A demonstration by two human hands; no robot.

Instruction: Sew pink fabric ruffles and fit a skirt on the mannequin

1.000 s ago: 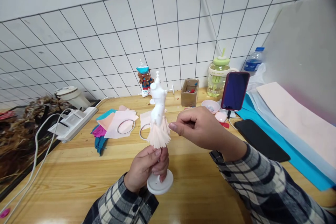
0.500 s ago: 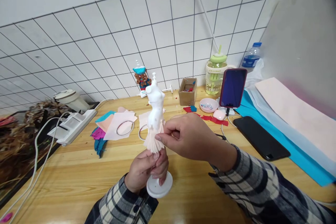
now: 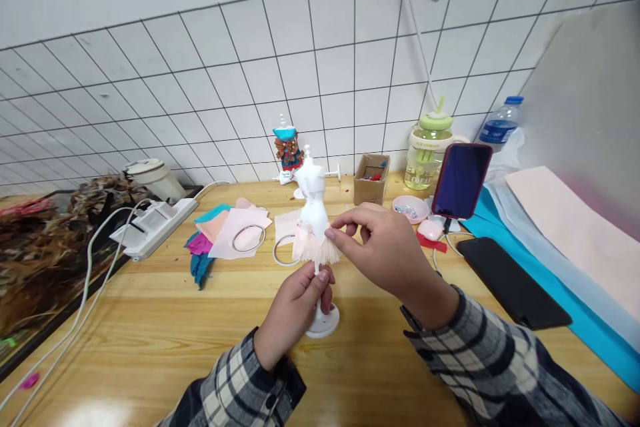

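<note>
A small white dress-form mannequin (image 3: 313,195) stands upright over the table. Around its hips sits a pale pink pleated skirt (image 3: 320,251), which looks like crepe paper. My left hand (image 3: 300,297) is closed around the mannequin's thin post below the skirt, just above its round white base (image 3: 324,325). At the skirt's upper right edge, my right hand (image 3: 387,250) pinches with thumb and forefinger; whatever lies between the fingertips is mostly hidden.
Coloured paper pieces (image 3: 235,250) and metal rings (image 3: 249,239) lie to the left. A dressed mannequin (image 3: 289,150), cardboard box (image 3: 371,179), pink bowl (image 3: 411,209) and cup (image 3: 425,159) stand behind. Phones (image 3: 515,283), paper sheets (image 3: 565,207) and a power strip (image 3: 159,230) flank the table.
The mannequin has been turned and moved slightly away from me in my left hand. My right fingers have shifted from the skirt's front to its upper right edge. The camera view has shifted.
</note>
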